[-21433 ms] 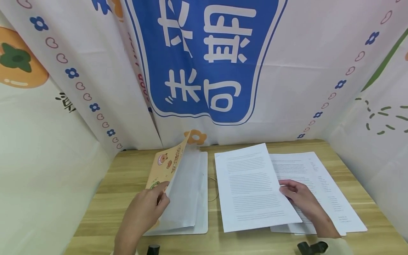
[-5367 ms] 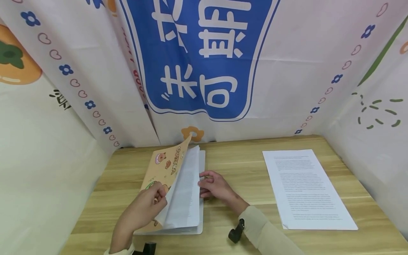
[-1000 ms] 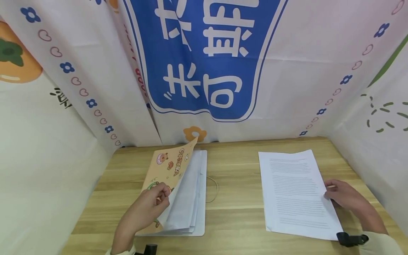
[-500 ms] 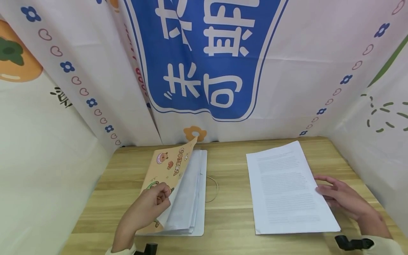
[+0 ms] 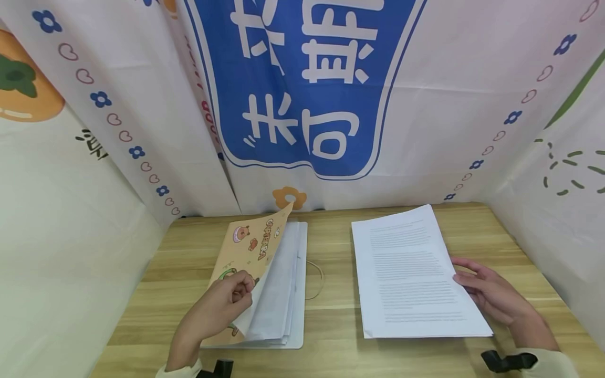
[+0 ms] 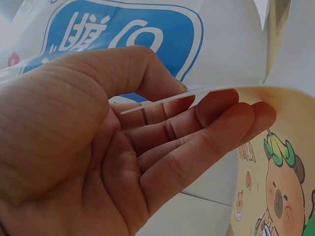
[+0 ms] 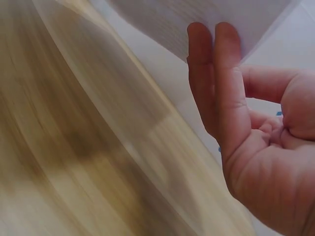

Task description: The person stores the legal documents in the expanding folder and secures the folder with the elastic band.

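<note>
On the left lies a folder with an orange cartoon-animal cover [image 5: 248, 244], white papers [image 5: 271, 310] inside it. My left hand [image 5: 212, 312] pinches the cover's free edge and holds it raised; in the left wrist view the thumb presses from one side and the fingers from the other. Printed white sheets [image 5: 411, 278], stacked together, are tilted above the right half of the table. My right hand [image 5: 496, 302] pinches them at their right edge, thumb on top and fingers underneath. The right wrist view shows two fingers [image 7: 227, 73] lying along the sheets' underside.
A thin elastic loop [image 5: 322, 278] sticks out from the folder's right side onto the wood-grain table [image 5: 331, 325]. Printed white cloth [image 5: 425, 152] hangs behind the table and along both sides.
The right hand gripped papers at the folder 5.4 s ago, while a stack lay at the right. Since a second ago it has lifted the printed sheets and carried them left. The left hand stays.
</note>
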The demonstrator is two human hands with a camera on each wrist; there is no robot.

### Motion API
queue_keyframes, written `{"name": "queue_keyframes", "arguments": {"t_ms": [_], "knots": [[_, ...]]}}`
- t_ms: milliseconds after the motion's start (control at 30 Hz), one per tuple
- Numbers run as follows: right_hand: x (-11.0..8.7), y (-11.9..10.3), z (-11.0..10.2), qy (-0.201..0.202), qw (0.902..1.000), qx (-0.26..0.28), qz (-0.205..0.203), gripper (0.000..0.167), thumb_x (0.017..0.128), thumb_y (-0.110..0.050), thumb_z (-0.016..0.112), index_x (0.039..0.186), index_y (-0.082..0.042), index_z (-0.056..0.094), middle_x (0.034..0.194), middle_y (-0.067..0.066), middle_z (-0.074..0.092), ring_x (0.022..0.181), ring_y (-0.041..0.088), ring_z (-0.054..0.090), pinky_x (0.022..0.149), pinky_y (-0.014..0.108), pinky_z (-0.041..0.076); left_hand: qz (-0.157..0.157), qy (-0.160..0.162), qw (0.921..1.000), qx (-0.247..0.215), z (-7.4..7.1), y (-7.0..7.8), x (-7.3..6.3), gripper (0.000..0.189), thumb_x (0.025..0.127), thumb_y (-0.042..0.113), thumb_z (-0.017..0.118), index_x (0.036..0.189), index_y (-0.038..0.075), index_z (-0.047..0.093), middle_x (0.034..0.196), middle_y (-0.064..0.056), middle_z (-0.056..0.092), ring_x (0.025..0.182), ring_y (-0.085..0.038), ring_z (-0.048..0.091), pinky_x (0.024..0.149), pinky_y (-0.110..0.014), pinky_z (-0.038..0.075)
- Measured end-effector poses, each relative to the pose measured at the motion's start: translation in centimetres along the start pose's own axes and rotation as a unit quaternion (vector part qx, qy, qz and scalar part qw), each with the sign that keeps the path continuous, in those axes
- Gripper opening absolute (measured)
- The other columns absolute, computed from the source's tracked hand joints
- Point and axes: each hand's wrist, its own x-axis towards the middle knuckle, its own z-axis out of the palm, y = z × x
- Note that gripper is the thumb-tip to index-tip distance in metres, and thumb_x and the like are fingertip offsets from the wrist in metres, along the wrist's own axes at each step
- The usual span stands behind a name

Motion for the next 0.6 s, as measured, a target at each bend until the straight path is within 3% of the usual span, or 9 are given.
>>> {"name": "queue_keyframes", "arguments": {"t_ms": [333, 600], "knots": [[1.3, 0.7, 1.7, -0.02, 0.9996, 0.016, -0.009, 0.036, 0.107, -0.001, 0.049, 0.128, -0.028, 0.06, 0.118, 0.006, 0.071, 0.102, 0.021, 0.07, 0.081, 0.036, 0.059, -0.001, 0.0, 0.9999, 0.011, 0.2, 0.1, 0.0, 0.01, 0.096, -0.002, 0.059, 0.095, 0.009, 0.059, 0.079, 0.002, 0.055, 0.069, -0.011, 0.051, 0.061, -0.025, 0.046], [2.6, 0.8, 3.6, -0.012, 0.9996, 0.025, -0.007, 0.033, 0.106, -0.002, 0.051, 0.128, -0.025, 0.058, 0.118, 0.007, 0.071, 0.101, 0.021, 0.069, 0.079, 0.035, 0.059, 0.003, -0.005, 1.0, 0.003, 0.1, 0.2, 0.0, 0.01, 0.096, -0.002, 0.059, 0.095, 0.007, 0.058, 0.078, 0.001, 0.054, 0.067, -0.01, 0.05, 0.059, -0.025, 0.045]]}}
